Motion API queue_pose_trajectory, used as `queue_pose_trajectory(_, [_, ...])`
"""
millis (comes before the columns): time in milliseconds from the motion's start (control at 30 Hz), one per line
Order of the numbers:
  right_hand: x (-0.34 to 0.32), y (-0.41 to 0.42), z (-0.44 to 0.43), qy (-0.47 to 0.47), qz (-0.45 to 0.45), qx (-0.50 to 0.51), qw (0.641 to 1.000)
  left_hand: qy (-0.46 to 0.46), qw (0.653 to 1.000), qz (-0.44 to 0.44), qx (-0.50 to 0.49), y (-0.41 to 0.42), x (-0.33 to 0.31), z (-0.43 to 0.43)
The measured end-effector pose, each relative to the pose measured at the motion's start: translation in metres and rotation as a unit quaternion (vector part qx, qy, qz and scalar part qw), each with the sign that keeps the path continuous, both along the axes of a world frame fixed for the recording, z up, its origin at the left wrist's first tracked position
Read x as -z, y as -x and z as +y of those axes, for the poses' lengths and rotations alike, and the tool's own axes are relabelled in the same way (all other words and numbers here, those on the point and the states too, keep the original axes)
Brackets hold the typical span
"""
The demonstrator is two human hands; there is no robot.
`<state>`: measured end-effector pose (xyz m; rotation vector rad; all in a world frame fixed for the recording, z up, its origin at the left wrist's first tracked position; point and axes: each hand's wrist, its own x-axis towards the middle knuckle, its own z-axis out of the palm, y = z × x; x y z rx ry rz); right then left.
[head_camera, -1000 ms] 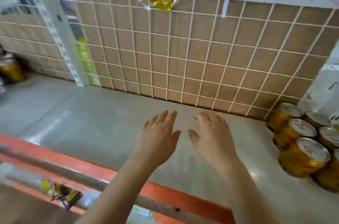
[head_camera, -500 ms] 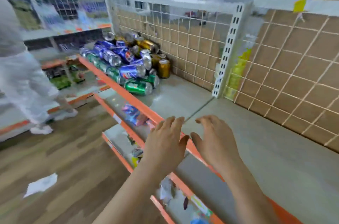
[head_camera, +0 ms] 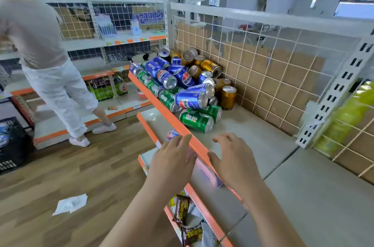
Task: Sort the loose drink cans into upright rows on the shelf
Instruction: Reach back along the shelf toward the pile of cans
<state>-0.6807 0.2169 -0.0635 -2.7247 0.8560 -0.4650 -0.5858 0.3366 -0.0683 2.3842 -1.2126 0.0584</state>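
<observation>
We identify this place as a retail shop. The shelf (head_camera: pixel 303 186) under the left hand (head_camera: pixel 172 163) and right hand (head_camera: pixel 234 161) has an orange price-strip edge (head_camera: pixel 174 120), a wire-mesh back panel (head_camera: pixel 263 76) and a slotted upright (head_camera: pixel 332 97). Beyond the hands, loose drink cans (head_camera: pixel 182 82) lie heaped. Below the hands, a lower shelf carries snack packets (head_camera: pixel 183 208). Far left of the hands, matching stocked shelving (head_camera: pixel 121 38) lines an aisle with a wood-pattern floor (head_camera: pixel 91 165), where another person (head_camera: pixel 40 44) stands.

Your left hand (head_camera: pixel 172 162), aisle-side of the orange metal shelf edge (head_camera: pixel 162 103), and right hand (head_camera: pixel 235 162), shelf-side: bare, forearms (head_camera: pixel 141 212) likewise uncovered.
</observation>
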Motion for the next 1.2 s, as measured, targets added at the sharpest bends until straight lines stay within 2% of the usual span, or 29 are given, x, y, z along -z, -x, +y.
queue_pose_trajectory(233, [-0.002, -0.087, -0.066, -0.015, -0.035, 0.008, 0.999, -0.052, 0.999, -0.007, -0.011, -0.098, 0.004, -0.048])
queue_pose_trajectory(400, [-0.017, -0.145, -0.109, 0.005, -0.062, 0.016, 0.998, -0.051, 0.998, -0.024, -0.007, -0.158, -0.005, -0.091])
queue_pose_trajectory(533, [-0.024, -0.184, -0.128, -0.036, -0.098, -0.005, 0.995, -0.066, 0.998, -0.02, 0.01, -0.196, -0.004, -0.112])
queue_pose_trajectory(600, [-0.027, -0.203, -0.136, -0.034, -0.085, -0.019, 0.996, -0.074, 0.997, -0.027, 0.02, -0.214, -0.004, -0.12])
queue_pose_trajectory(700, [-0.034, -0.233, -0.152, -0.038, -0.018, -0.026, 0.999, -0.077, 0.995, -0.021, 0.063, -0.241, -0.007, -0.134])
queue_pose_trajectory(800, [-0.036, -0.262, -0.169, -0.014, 0.102, -0.02, 0.994, -0.096, 0.984, 0.003, 0.149, -0.264, -0.009, -0.147])
queue_pose_trajectory(967, [-0.031, -0.303, -0.185, 0.009, 0.288, -0.022, 0.957, -0.147, 0.961, 0.021, 0.232, -0.291, 0.004, -0.163])
queue_pose_trajectory(1100, [-0.027, -0.316, -0.191, 0.006, 0.369, -0.033, 0.929, -0.163, 0.951, 0.002, 0.261, -0.306, 0.018, -0.175])
queue_pose_trajectory(1200, [-0.029, -0.323, -0.192, 0.015, 0.39, -0.038, 0.92, -0.149, 0.948, 0.022, 0.279, -0.31, 0.019, -0.18])
